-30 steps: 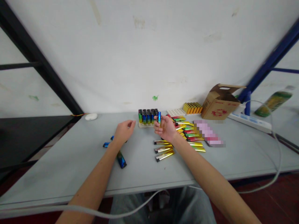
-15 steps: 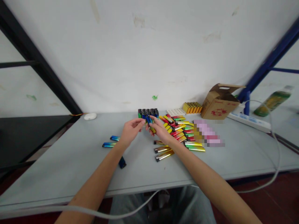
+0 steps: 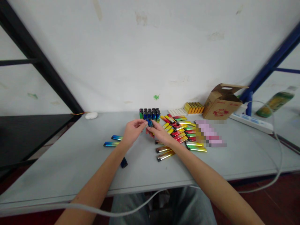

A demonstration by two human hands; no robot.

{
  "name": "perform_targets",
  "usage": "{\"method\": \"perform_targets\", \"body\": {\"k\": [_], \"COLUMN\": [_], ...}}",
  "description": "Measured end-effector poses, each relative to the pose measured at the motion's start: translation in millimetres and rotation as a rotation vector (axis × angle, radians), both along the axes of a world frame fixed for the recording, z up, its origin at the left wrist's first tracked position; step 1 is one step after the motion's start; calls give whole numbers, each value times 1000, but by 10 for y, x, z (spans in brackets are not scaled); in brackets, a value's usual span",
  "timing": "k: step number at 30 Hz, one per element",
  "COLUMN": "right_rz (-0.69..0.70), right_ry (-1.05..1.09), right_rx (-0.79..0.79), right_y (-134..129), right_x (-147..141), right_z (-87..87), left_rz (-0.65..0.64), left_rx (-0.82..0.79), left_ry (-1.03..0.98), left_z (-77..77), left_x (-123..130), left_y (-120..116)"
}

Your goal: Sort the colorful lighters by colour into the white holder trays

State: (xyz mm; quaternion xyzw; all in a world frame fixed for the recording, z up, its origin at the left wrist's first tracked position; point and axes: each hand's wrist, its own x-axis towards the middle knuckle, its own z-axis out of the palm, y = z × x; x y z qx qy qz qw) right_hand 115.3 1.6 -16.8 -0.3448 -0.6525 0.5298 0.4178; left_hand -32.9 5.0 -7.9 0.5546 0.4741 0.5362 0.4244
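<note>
Between my hands, over the middle of the table, is a blue lighter-shaped piece. My right hand is closed around it. The thumb and finger of my left hand pinch at its upper left end. Behind them stands an upright block of blue and green pieces with dark tops. Several blue pieces lie left of and under my left forearm. On the right spreads a pile of red, yellow and green pieces, with gold ones nearest the front edge.
At the back right are a white tray, yellow cylinders, an open cardboard box and a power strip. A white case sits back left. A white cable crosses the front.
The blue piece has tilted between my hands and shows less of its yellow end. Both hands stay nearly in place, and the whole view has shifted slightly.
</note>
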Motion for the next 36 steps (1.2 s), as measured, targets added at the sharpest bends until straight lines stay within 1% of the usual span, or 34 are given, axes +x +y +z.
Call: {"method": "perform_targets", "body": {"k": [4,11,19,26,31,36], "right_rz": [-9,-4,32,13,-17,-44], "right_ry": [-32,-52,-53,-100,-101,-103], "right_rx": [26,50,106,194,202,189], "right_y": [0,24,13,16,2,25], "right_x": [-2,6,37,19,3,-29], "right_z": [-12,-81,-134,-145,-142,-193], "left_rz": [-4,11,-7,-10,-14,-11], "left_rx": [-22,-27,11,75,90,88], "left_ry": [-9,-2,30,62,69,90], "left_z": [-2,15,6,-38,-38,-11], "left_x": [9,11,7,11,14,79], "left_y": [-7,-21,-31,-11,-19,-55]}}
